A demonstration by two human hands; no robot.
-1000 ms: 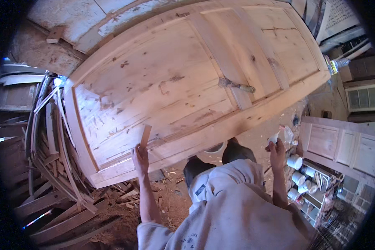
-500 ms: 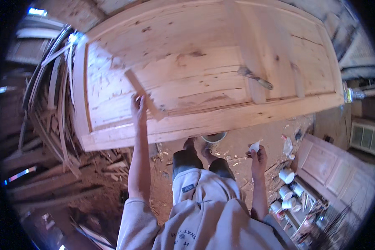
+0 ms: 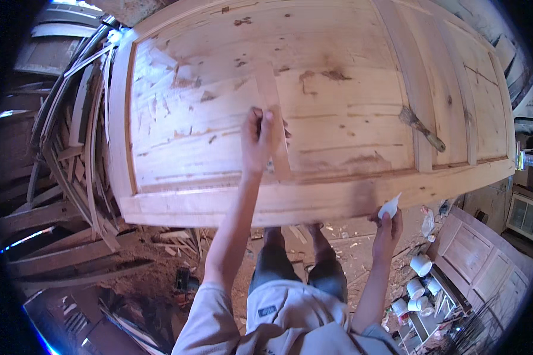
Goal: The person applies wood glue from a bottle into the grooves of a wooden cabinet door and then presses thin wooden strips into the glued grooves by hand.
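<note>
A: Shirt, pale grey [image 3: 290, 319], nearest item, at the lower edge; dark trousers [image 3: 296, 266] just beyond it.

B: Floor?

A: Floor [image 3: 361, 248], reddish earth with wood chips and shavings. White pots [image 3: 417, 284], a small cluster, at the lower right beside a pale panelled frame [image 3: 485, 260].

B: Right hand?

A: Right hand [image 3: 388, 228], raised below the near edge of the door. Fingers wrapped around a small white bottle [image 3: 389, 207], nozzle pointing up toward the door's near rail, just short of it; whether it touches cannot be told.

B: Left hand?

A: Left hand [image 3: 259, 139], arm stretched out over the door. Fingers pressed together on a thin wooden strip [image 3: 273, 118], thumb alongside, holding it flat against the panel.

B: Position of the strip?

A: Lying on the middle panel, running from the near rail away from the person, tilted a little to the left at its far end.

B: Door itself?

A: Door [image 3: 349, 71], pale unfinished wood, panelled, lying flat as the worktop. Brown stains and knots across the boards, lighter scraped patches on the left panel.

B: Anything else on it?

A: Brush [image 3: 421, 127], dark bristles, wooden handle, lying on an upright rail to the right, well apart from both hands.

B: Farthest entry?

A: Stacked timber offcuts [image 3: 65, 154], grey and curved, heaped left of the door.
</note>
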